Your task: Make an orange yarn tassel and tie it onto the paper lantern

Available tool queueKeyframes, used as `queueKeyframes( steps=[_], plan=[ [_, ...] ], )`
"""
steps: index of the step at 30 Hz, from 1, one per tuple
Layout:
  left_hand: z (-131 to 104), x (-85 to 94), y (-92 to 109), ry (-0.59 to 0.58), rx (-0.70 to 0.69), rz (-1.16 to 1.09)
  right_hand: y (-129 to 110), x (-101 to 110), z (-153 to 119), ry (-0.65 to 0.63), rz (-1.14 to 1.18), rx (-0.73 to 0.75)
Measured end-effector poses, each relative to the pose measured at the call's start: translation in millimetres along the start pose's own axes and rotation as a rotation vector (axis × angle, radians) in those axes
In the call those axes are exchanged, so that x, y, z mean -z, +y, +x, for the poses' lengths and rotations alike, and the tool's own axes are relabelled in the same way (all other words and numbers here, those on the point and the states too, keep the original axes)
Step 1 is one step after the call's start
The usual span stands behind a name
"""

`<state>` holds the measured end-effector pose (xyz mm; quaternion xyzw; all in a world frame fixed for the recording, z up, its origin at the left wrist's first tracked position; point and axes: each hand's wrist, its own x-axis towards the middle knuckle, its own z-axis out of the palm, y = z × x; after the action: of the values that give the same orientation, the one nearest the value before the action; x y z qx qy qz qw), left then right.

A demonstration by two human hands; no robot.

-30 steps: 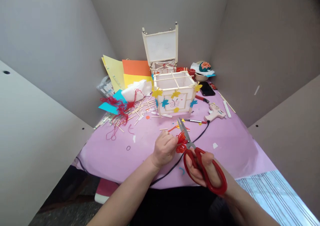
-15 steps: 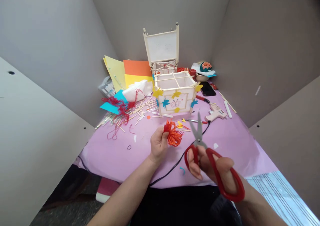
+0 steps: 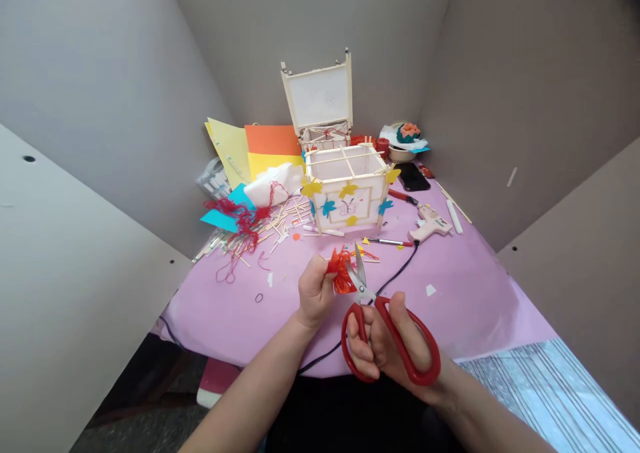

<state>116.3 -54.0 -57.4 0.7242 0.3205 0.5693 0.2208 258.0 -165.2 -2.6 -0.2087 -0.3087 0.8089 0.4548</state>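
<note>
My left hand is closed on a looped bundle of red-orange yarn, pinching it at its left end while the loops fan out to the right. In my right hand are red-handled scissors, fingers and thumb through the two handle loops. Their blades are parted and reach up to the right side of the yarn loops; whether any strand lies between them I cannot tell. Behind both hands stands a white stick-framed box with yellow and blue paper shapes on its front.
A glue gun lies at right, its black cord crossing the table toward me. Loose sticks, tangled dark-red yarn and coloured paper are at left. A phone and a pen lie farther back.
My right hand has brought the scissors left, from apart to right at the yarn loops, and the blades have closed somewhat. My left hand has kept its hold on the yarn.
</note>
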Motion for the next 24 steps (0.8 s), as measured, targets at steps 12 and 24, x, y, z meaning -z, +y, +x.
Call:
queueKeyframes(
  steps=[12, 24],
  plan=[
    [8, -3.4, 8, -0.203, -0.462, 0.156, -9, 6, 0, 0.095, -0.008, 0.049],
    [6, -10.9, 4, -0.031, 0.154, -0.115, -41, 10, -18, 0.189, -0.307, 0.267]
  ],
)
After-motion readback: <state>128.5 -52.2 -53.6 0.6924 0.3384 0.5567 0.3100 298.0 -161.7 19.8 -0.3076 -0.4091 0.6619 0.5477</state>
